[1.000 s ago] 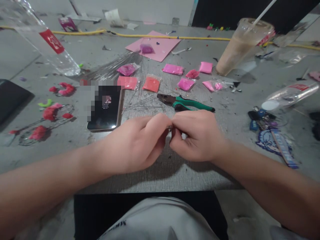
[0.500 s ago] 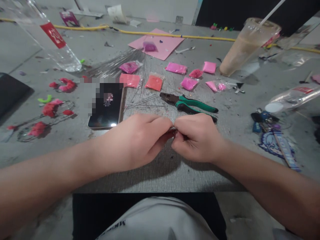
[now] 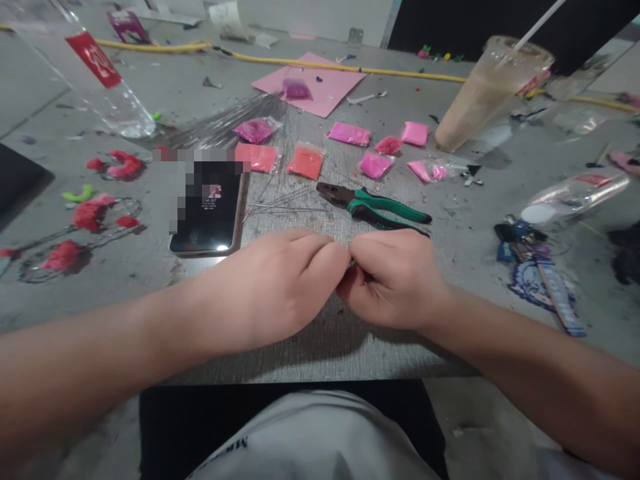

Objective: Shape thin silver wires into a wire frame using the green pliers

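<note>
The pliers point(image 3: 345, 197) have a dull, dark metal nose and smooth green and black handles that look like rubber or plastic. Left of the pliers, thin wires point(image 3: 285, 207) look like bare, shiny metal, and past them the phone point(image 3: 207, 220) has a glossy, glassy screen. Behind the pliers are bags point(image 3: 305, 162) of shiny, crinkly clear plastic and, farther back, matt pink paper point(image 3: 330, 98). Under the pliers, the grey bench point(image 3: 300, 360) looks dull and rough, with fine scratches.

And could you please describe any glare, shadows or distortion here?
Head view: bright glare spot low on the phone; soft shadow on the table below the left hand and right hand; the upper-left bottle looks stretched.
</note>
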Available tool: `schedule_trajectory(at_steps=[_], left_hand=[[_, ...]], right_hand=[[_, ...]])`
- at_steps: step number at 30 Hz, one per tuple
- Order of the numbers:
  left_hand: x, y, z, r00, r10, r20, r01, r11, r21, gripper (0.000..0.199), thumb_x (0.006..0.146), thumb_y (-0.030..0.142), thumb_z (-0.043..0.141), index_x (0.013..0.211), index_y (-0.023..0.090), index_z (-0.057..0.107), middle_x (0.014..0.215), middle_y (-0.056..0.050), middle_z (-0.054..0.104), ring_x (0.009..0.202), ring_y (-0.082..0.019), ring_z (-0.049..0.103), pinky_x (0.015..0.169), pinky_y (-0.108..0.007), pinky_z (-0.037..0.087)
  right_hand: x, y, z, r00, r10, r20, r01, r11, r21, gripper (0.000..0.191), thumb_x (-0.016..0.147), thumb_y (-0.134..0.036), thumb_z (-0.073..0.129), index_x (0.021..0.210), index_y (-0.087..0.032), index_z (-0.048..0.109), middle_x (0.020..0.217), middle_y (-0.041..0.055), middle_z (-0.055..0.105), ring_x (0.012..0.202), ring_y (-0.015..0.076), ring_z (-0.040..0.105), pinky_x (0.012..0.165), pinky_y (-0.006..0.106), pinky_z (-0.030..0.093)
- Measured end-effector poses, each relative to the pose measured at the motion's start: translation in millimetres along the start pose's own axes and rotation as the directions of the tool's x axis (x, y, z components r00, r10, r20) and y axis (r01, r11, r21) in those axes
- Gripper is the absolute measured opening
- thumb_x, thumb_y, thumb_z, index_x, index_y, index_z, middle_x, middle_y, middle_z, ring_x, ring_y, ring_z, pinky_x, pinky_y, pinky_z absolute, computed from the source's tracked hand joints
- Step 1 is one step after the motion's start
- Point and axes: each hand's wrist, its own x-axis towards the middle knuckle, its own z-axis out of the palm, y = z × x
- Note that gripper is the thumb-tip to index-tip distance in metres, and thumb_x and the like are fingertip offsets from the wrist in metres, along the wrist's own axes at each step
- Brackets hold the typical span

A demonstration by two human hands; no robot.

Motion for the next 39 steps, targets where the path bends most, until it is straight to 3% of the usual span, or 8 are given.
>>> schedule_trajectory(at_steps=[11,16,20,23,27,31,35,39], left_hand=[[-0.4,7.3,1.3,0.995,0.078,-0.057,-0.071,0.991,0.114,0.026,0.091,0.003,0.044,0.079,0.017,0.063,0.072,-0.007,0.063,0.063,-0.021,0.057,0.057,-0.034,0.047],[2.6,0.4,6.9,0.965,-0.247,-0.091,0.229,0.958,-0.175,0.012,0.094,0.015,0.052,0.087,0.021,0.06,0.075,-0.003,0.069,0.065,-0.018,0.061,0.059,-0.031,0.044],[8.3,-9.2,13.3,0.876,-0.481,0.031,0.427,0.744,-0.514,0.012,0.099,0.026,0.061,0.09,0.019,0.064,0.077,-0.002,0.07,0.068,-0.015,0.063,0.061,-0.028,0.048],[9.2,-15.2,20.8,0.82,-0.548,0.162,0.481,0.509,-0.713,0.016,0.103,0.034,0.061,0.102,0.019,0.067,0.082,-0.002,0.071,0.069,-0.014,0.064,0.06,-0.027,0.051],[10.4,-19.5,27.8,0.792,-0.567,0.226,0.406,0.213,-0.889,0.014,0.101,0.033,0.068,0.101,0.019,0.066,0.083,-0.001,0.07,0.067,-0.011,0.064,0.06,-0.023,0.053],[13.0,-21.3,28.6,0.802,-0.54,0.256,0.332,0.046,-0.942,0.011,0.099,0.027,0.07,0.099,0.018,0.066,0.082,0.0,0.068,0.068,-0.011,0.067,0.06,-0.022,0.055],[11.4,-28.2,30.6,0.771,-0.589,0.244,0.326,0.035,-0.945,0.015,0.101,0.033,0.069,0.1,0.018,0.069,0.094,-0.004,0.072,0.074,-0.012,0.069,0.056,-0.021,0.051],[9.6,-40.8,33.5,0.747,-0.659,0.088,0.287,0.202,-0.936,0.014,0.102,0.033,0.069,0.099,0.019,0.071,0.094,-0.004,0.073,0.075,-0.011,0.067,0.056,-0.02,0.05]], right_hand=[[0.6,-6.9,-3.1,0.998,0.06,-0.015,-0.061,0.998,-0.006,0.032,0.077,-0.014,0.052,0.068,-0.026,0.024,0.054,-0.0041,0.035,0.054,0.0131,0.027,0.052,0.034,0.02],[6.5,3.1,-8.6,0.997,0.07,0.046,-0.071,0.997,0.019,0.03,0.086,-0.018,0.051,0.07,-0.026,0.027,0.057,-0.0039,0.039,0.056,0.0133,0.033,0.055,0.033,0.024],[11.5,33.0,-9.8,0.981,0.081,0.174,-0.099,0.991,0.095,0.034,0.101,-0.034,0.05,0.07,-0.024,0.038,0.061,-0.0025,0.045,0.058,0.0136,0.042,0.059,0.032,0.03],[13.9,54.9,-10.8,0.943,0.268,0.197,-0.248,0.961,-0.121,0.033,0.101,-0.038,0.052,0.072,-0.023,0.045,0.069,0.0016,0.054,0.064,0.0166,0.047,0.061,0.034,0.031],[12.1,68.2,-16.4,0.795,0.519,0.315,-0.324,0.801,-0.503,0.034,0.1,-0.05,0.058,0.088,-0.019,0.064,0.096,0.0131,0.066,0.075,0.0239,0.057,0.061,0.036,0.032],[9.4,72.1,-22.4,0.734,0.473,0.487,-0.197,0.835,-0.514,0.028,0.101,-0.043,0.057,0.094,-0.017,0.067,0.101,0.0158,0.066,0.085,0.0298,0.063,0.066,0.04,0.04],[15.8,75.2,-26.2,0.762,0.439,0.476,-0.183,0.851,-0.492,0.016,0.094,-0.03,0.059,0.08,-0.023,0.06,0.091,0.0135,0.066,0.083,0.0293,0.062,0.067,0.041,0.041],[25.5,76.6,-34.5,0.728,0.525,0.442,-0.371,0.843,-0.389,0.032,0.092,-0.038,0.065,0.067,-0.026,0.049,0.079,0.0071,0.061,0.073,0.0239,0.058,0.063,0.038,0.038]])
